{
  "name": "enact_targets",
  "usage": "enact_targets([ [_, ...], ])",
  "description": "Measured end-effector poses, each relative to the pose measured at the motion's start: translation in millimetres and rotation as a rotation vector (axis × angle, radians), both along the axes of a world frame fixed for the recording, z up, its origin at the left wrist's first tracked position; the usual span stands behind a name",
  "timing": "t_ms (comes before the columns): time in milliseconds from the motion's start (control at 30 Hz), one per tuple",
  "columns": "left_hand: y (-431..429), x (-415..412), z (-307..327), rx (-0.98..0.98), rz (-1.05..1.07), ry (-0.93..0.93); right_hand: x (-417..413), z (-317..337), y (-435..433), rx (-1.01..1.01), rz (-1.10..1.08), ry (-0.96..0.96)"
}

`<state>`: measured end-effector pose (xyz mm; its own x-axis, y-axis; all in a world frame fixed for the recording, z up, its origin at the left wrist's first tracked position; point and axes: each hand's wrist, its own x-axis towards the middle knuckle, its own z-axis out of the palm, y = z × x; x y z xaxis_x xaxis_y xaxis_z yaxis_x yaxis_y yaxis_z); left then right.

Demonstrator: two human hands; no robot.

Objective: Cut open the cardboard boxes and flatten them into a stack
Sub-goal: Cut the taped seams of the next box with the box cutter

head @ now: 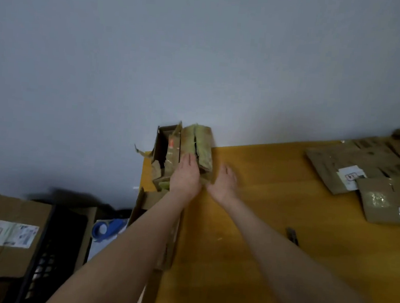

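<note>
Logging item: taped cardboard box (pixel 205 147), open flaps torn, sitting at the far left corner of the table (pixel 274 206) against the wall (pixel 202 55). I am seeing the left hand (pixel 185 178) lying flat on it, fingers straight, gripping nothing; the right hand (pixel 224 185) is hovering loose beside its near right corner, holding nothing. Risk, as I am judging it: the box is crowding the left edge, so a sideways shove could be sending it off toward the black crate (pixel 39 263). Surface: yellow wood, flattened boxes (pixel 362 165) lying far right, a dark tool (pixel 292 235) lying nearer. Room: plain grey wall
</note>
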<state>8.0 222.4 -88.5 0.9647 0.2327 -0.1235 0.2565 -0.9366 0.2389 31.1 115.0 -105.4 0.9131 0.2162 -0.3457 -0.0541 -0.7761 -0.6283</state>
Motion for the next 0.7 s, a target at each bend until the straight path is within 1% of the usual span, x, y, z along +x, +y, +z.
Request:
enact_targets([
  [100,9,17,-7,-0.020,0.007,0.040,14,-11,12,0.067,-0.025,0.076],
  [200,15,28,-8,0.123,-0.059,0.051,14,-22,16,0.065,-0.019,0.093],
  [267,16,31,-5,0.202,-0.136,0.048,10,-27,15,0.128,-0.034,0.096],
  [333,16,30,-4,0.203,-0.167,0.049,6,-26,9,0.222,-0.063,0.116],
  [367,16,29,-4,0.151,-0.147,0.044,6,-26,4,0.262,-0.073,0.123],
  [467,11,24,-4,-0.175,-0.006,-0.002,6,-21,-10,0.320,-0.049,0.153],
  [500,8,23,-2,-0.249,0.006,0.010,5,-19,-14,0.333,-0.039,0.163],
  [567,-2,19,-1,-0.320,-0.002,0.029,0,-16,-21,0.374,-0.051,0.183],
  [600,-8,15,-2,-0.336,-0.006,0.009,-3,-15,-25,0.396,-0.082,0.191],
  [700,-28,-6,-7,-0.366,0.035,-0.112,-11,-14,-48,0.403,-0.171,0.198],
])
